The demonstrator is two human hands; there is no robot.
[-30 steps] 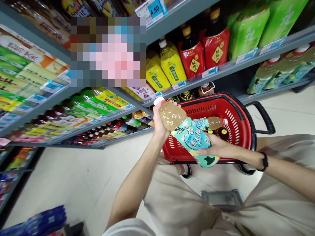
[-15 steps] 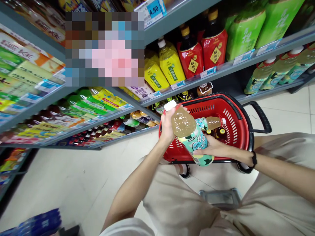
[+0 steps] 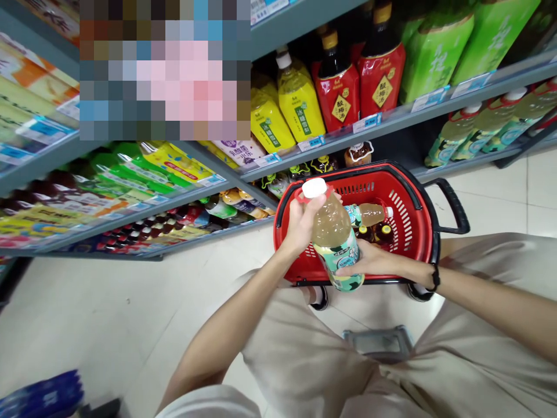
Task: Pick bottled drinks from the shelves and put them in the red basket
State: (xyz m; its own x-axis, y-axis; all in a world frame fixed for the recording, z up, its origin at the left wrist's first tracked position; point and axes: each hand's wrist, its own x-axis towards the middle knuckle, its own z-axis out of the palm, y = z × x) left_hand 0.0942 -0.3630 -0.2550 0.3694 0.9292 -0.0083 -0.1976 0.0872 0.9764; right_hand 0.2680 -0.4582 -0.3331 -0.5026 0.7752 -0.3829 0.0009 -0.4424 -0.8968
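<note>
Bottle (image 3: 334,229) of pale drink stood upright in both hands over the near rim of a red basket (image 3: 420,197). The left hand (image 3: 302,223) curled its fingers round the neck below the white cap (image 3: 314,187); the right hand (image 3: 369,264) cupped the labelled base, fingers pressed together. A firm hold at both ends looked wise, since a second bottle (image 3: 369,213) lay close inside the basket.

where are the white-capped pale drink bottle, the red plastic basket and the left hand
white-capped pale drink bottle (image 3: 333,226): head view, clear upper body
red plastic basket (image 3: 411,223): head view, slotted inner wall
left hand (image 3: 301,225): head view, middle of hand
</note>
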